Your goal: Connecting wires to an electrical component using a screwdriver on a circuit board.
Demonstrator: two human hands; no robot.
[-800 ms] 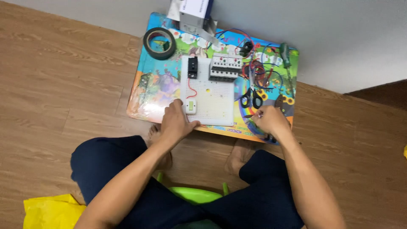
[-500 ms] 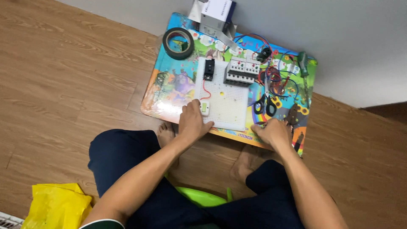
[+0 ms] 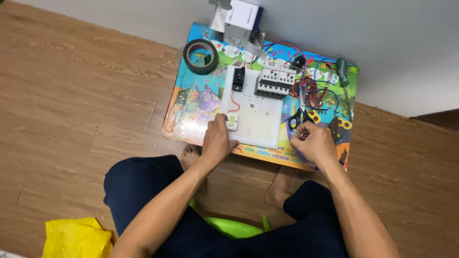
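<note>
Wiring work on a white pegboard (image 3: 260,114), seen from above.
The left hand (image 3: 217,141) is pressed, fingers curled, at the small switch (image 3: 232,122) at the board's 7 o'clock; the right hand (image 3: 315,143) is pinched shut on a small part, unidentifiable, near scissors (image 3: 299,117) at 3 o'clock.

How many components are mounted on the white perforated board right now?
3: a black switch at its top left corner, a grey breaker block along the top edge, and a small white-green switch by the left hand.
</note>
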